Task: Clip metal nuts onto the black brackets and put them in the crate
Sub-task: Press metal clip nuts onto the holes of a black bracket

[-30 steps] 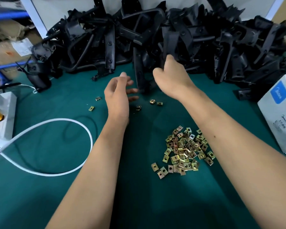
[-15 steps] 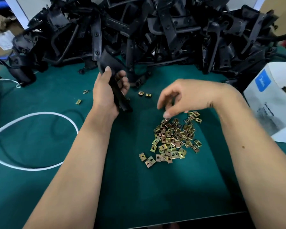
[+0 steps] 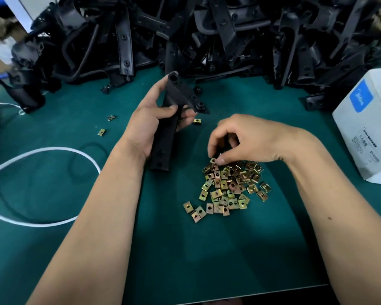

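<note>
My left hand [image 3: 151, 119] grips a black bracket [image 3: 174, 111] around its middle and holds it above the green mat, its long leg pointing down toward me. My right hand [image 3: 242, 137] hovers over the far edge of a pile of brass-coloured metal nuts [image 3: 229, 188], fingers curled down, the fingertips pinching a nut at the top of the pile. A big heap of black brackets [image 3: 207, 34] fills the back of the table. No crate is in view.
A white box with a blue label [image 3: 365, 126] stands at the right. A white cable [image 3: 42, 186] loops over the mat on the left. A few stray nuts [image 3: 101, 132] lie left of my left hand. The table's front edge [image 3: 229, 299] is close.
My left hand took a bracket from the heap and drew it toward me. My right hand left the heap and dropped onto the nut pile, fingers closing on a nut.
</note>
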Demonstrator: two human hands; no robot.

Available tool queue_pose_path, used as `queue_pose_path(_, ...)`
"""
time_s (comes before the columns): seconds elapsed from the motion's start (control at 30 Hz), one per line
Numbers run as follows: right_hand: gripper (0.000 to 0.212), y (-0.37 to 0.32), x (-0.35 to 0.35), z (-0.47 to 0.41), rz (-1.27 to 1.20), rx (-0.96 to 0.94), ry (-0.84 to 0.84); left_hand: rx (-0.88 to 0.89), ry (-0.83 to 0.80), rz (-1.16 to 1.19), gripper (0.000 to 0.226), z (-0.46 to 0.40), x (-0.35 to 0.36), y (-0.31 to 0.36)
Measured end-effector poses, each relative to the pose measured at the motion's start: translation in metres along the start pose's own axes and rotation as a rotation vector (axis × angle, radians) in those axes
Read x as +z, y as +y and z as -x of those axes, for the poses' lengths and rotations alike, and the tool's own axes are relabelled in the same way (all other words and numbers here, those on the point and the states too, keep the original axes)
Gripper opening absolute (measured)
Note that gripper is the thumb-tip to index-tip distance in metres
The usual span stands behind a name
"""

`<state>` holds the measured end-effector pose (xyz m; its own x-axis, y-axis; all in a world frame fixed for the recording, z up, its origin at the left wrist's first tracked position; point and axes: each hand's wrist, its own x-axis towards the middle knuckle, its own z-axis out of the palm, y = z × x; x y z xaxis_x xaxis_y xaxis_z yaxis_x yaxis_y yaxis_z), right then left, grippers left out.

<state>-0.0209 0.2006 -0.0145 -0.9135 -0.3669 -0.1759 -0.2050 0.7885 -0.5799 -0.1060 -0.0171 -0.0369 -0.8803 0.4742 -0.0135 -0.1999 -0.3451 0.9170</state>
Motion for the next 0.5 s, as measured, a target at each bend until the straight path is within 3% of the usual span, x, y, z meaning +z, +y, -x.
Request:
queue_pose_path(0.2,0.016,0.0031,0.0065,-0.0033,-0.050,-0.035,0.185,-0.056,-0.004,0.056,0.042,0.0052,0.0043,0.0012)
queue_pose_path(0.3,0.015,0.0019,0.0099,-0.0062,-0.297,-0.096,0.356,-0.034,-0.028,0.087,0.022,0.0054,0.0042,0.0012)
queue_pose_path(0.5,0.017,0.0045,0.0077,-0.0084,-0.792,-0.072,0.601,-0.067,-0.118,0.110,0.032,0.0069,0.0005,-0.0015)
